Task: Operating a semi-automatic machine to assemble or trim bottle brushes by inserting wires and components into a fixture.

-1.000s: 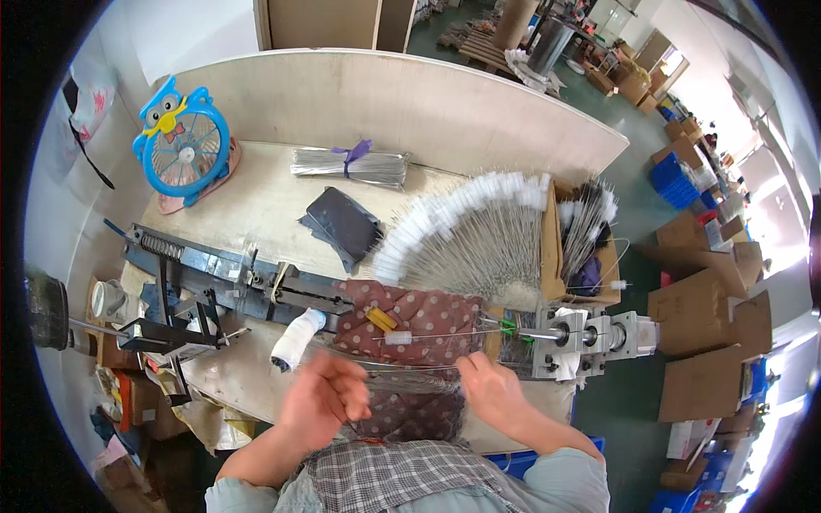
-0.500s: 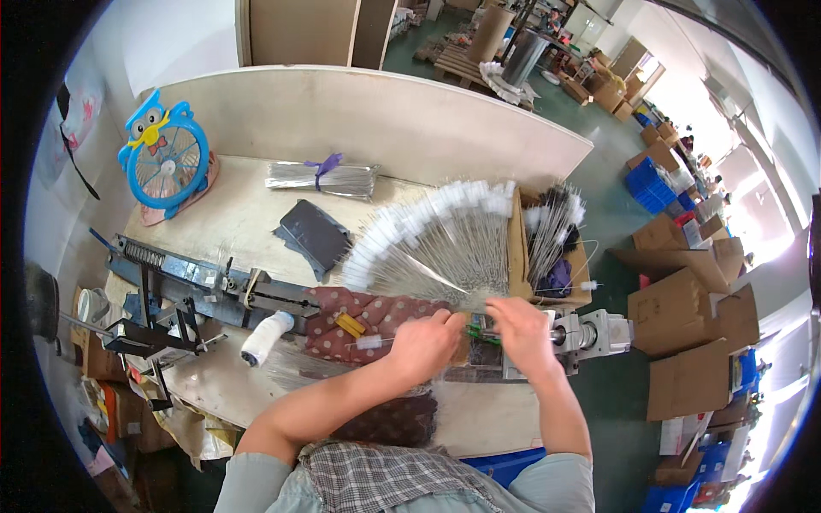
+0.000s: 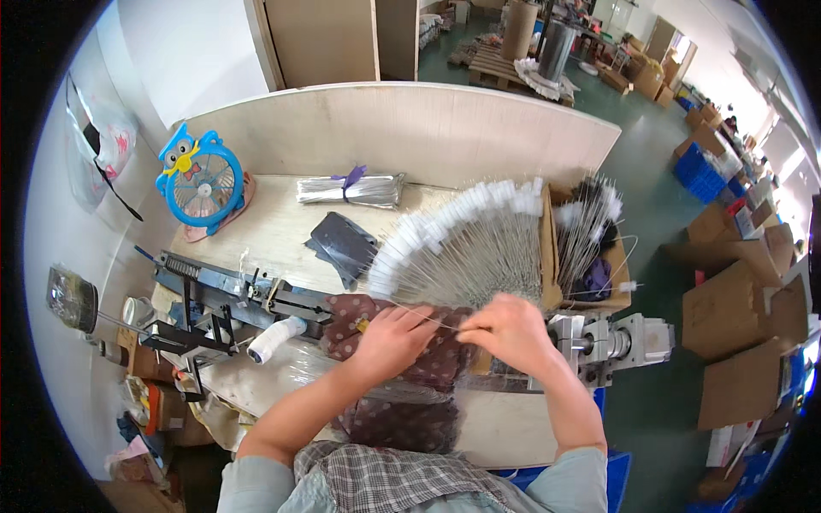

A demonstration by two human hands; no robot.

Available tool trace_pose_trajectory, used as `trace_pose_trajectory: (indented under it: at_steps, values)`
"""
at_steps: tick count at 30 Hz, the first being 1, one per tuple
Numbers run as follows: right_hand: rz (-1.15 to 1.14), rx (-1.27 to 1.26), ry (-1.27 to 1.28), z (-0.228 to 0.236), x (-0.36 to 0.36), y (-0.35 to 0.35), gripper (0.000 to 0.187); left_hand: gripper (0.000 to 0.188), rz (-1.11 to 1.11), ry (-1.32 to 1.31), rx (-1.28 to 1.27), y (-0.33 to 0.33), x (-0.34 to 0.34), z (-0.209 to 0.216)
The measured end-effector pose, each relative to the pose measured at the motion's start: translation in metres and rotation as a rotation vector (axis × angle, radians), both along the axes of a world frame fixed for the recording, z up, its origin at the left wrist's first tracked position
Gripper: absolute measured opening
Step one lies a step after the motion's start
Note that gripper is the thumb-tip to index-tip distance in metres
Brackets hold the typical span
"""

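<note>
My left hand (image 3: 395, 339) lies over a brown polka-dot cloth (image 3: 436, 372), its fingers stretched out and slightly apart. Part of a small yellow piece (image 3: 363, 326) shows at its edge. Beside it, my right hand (image 3: 511, 332) pinches the end of a thin wire (image 3: 436, 321) that slants up leftward past the left fingers. Whether that wire carries bristles is too fine to tell. Just beyond the hands, many wire brushes (image 3: 487, 248) with white bristle heads lie fanned out. A metal machine (image 3: 611, 340) with a round chuck stands right of my right hand.
A carton (image 3: 549, 256) of more brushes stands at the right. Further back lie a tied wire bundle (image 3: 351, 190) and dark cloth (image 3: 344, 248). A blue owl-shaped fan (image 3: 203, 190), a long metal fixture (image 3: 214, 286) and a white roll (image 3: 275, 339) occupy the left.
My right hand has come away from the machine with a wire in its fingers. My left hand has shifted left onto the cloth, over the yellow piece. The view has shifted too.
</note>
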State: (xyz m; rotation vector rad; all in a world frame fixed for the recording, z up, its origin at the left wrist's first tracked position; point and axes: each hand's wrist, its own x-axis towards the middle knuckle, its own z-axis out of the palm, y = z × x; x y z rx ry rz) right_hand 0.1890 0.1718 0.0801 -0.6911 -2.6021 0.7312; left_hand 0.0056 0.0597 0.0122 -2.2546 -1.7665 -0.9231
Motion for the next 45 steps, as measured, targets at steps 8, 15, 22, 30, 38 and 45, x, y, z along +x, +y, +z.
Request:
trace_pose_trajectory:
  at_steps: [8,15,22,30,38,45]
  values:
    - [0.24,0.126,0.177,-0.022,-0.116,-0.043,0.011,0.017,0.348,-0.547,-0.184,-0.117,-0.037,0.013]
    - [0.18,0.23,0.116,-0.026,-0.152,-0.064,0.009,0.04,0.522,-2.007,-0.223,-0.135,-0.072,0.007]
    - [0.144,0.163,0.039,-0.015,-0.151,-0.068,0.008,0.039,0.508,-1.057,-0.653,-0.103,-0.067,-0.009]
    - [0.115,0.167,0.246,-0.008,-0.12,-0.065,0.012,0.044,0.573,-1.088,-0.663,-0.101,-0.056,-0.015]
    - [0.16,0.2,0.316,-0.06,-0.083,-0.079,0.019,0.016,0.369,-1.459,-0.35,-0.085,-0.034,-0.035]
    - [0.165,0.212,0.159,-0.084,-0.1,-0.079,0.015,0.027,0.502,-1.141,-0.431,-0.111,-0.06,-0.034]
